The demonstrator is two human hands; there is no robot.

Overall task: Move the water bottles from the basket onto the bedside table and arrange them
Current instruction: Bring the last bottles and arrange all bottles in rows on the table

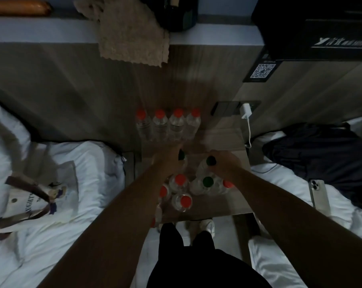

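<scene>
head view: bottles crowding a dim bedside table

head view shows the wood-grain table (236,201) between two white beds. four clear, ribbed red-capped bottles (168,125) line the back wall. left hand (171,157) wraps a green-capped bottle (182,156); right hand (223,163) clasps another (210,161). loose bottles (181,191) cluster nearer. tote bag (43,194) left, phone (319,196) right.

Left hand (169,156): motion-blurred; grip on the green-capped bottle (181,157) not resolvable. Right hand (223,163) covers the neck of a second green-capped bottle (210,161). Below the left grip, left forearm (122,204) hides part of the red-capped bottles (163,192). Worktop (221,204) near edge dim.
</scene>
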